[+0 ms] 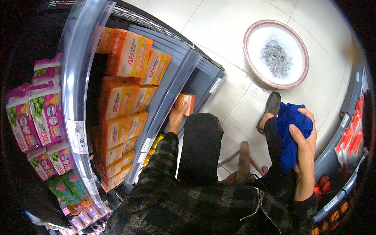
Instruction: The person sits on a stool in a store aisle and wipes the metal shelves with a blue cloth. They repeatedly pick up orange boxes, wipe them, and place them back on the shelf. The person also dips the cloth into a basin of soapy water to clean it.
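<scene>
My left hand [177, 119] reaches onto the bottom shelf and grasps an orange and yellow soap pack [187, 103], its thumb laid over the near face. Over my right leg, my right hand [305, 138] grips a bunched blue cloth [289, 132]. Beyond my shoe on the floor stands a round basin with a pinkish rim [247, 55], holding water with white suds. On the shelf above my left hand, more orange soap packs [120, 102] are stacked in rows.
At the far left, purple packs [44, 117] stand behind a clear shelf edge strip [75, 88] with price labels. A wooden stool [243, 161] is partly visible beneath me. Red and white packages [351, 138] sit on the right shelf. A tiled floor [217, 26] lies between the shelves.
</scene>
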Demonstrator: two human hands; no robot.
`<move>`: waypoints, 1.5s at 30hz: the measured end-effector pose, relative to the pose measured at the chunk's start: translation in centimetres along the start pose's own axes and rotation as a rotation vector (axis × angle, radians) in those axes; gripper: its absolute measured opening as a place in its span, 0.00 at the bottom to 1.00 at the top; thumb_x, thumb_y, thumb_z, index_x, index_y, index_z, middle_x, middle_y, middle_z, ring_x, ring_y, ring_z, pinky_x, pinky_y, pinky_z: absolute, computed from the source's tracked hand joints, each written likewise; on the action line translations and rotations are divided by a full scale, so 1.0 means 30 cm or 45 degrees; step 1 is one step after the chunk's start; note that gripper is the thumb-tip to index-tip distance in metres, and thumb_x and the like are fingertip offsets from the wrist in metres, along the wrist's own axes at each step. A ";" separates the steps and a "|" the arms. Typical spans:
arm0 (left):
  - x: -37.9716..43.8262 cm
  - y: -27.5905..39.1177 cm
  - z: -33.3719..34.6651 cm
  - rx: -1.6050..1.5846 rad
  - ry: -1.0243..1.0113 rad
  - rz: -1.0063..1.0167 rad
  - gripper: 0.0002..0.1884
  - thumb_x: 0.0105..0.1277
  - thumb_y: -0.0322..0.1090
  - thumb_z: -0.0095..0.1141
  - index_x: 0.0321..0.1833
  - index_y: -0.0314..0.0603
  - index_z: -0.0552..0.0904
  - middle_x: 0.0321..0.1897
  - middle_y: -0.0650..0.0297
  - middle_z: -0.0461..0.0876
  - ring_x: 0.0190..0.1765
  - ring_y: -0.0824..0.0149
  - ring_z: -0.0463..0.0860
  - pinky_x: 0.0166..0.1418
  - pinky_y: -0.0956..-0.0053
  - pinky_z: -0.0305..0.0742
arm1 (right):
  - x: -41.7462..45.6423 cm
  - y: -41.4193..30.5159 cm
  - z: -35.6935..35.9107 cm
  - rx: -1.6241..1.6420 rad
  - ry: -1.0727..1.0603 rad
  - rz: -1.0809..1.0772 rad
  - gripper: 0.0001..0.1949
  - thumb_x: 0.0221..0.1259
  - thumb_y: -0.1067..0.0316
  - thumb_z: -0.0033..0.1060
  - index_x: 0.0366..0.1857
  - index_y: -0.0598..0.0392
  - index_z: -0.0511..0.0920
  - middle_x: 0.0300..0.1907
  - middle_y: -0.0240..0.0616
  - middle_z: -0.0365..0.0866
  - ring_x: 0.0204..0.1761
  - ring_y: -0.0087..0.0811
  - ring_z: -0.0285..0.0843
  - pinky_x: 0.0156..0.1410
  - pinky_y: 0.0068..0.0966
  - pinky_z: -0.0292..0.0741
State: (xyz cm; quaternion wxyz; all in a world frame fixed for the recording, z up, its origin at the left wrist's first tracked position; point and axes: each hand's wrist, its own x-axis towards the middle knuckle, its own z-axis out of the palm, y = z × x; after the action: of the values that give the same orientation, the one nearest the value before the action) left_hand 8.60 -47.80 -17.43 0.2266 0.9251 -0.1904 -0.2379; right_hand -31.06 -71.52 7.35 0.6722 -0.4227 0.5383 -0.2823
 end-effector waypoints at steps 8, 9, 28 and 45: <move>0.053 -0.013 0.104 0.623 -0.074 0.194 0.61 0.46 0.58 0.72 0.79 0.44 0.49 0.60 0.39 0.75 0.61 0.38 0.75 0.70 0.49 0.64 | 0.000 0.002 0.011 -0.030 0.006 -0.032 0.23 0.57 0.73 0.64 0.58 0.53 0.71 0.45 0.39 0.79 0.45 0.29 0.78 0.52 0.25 0.76; 0.047 -0.002 0.091 0.524 -0.134 0.139 0.60 0.46 0.57 0.72 0.78 0.43 0.51 0.60 0.39 0.75 0.61 0.38 0.75 0.69 0.49 0.64 | 0.004 0.020 0.006 -0.048 0.016 -0.052 0.23 0.57 0.73 0.64 0.57 0.53 0.72 0.45 0.39 0.79 0.45 0.28 0.78 0.52 0.25 0.76; -0.841 0.773 -0.273 -1.947 -1.435 -0.032 0.32 0.70 0.54 0.50 0.75 0.58 0.62 0.69 0.61 0.69 0.67 0.59 0.73 0.71 0.51 0.68 | -0.532 -0.028 0.239 -0.997 -0.078 -1.481 0.27 0.54 0.52 0.68 0.61 0.38 0.77 0.63 0.45 0.71 0.67 0.48 0.60 0.71 0.48 0.58; -1.097 0.558 -0.403 -1.659 -1.459 0.437 0.41 0.66 0.50 0.59 0.76 0.40 0.58 0.71 0.51 0.66 0.72 0.58 0.67 0.74 0.63 0.61 | -0.479 0.206 0.218 1.265 -0.810 -0.233 0.06 0.65 0.63 0.51 0.33 0.51 0.74 0.35 0.33 0.80 0.39 0.30 0.79 0.46 0.30 0.76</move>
State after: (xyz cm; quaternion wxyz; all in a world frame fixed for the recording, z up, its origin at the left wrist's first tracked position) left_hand -15.94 -42.49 12.23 0.6111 0.3093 -0.2375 -0.6888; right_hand -28.99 -54.82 9.33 0.8906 -0.1661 0.0756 -0.4166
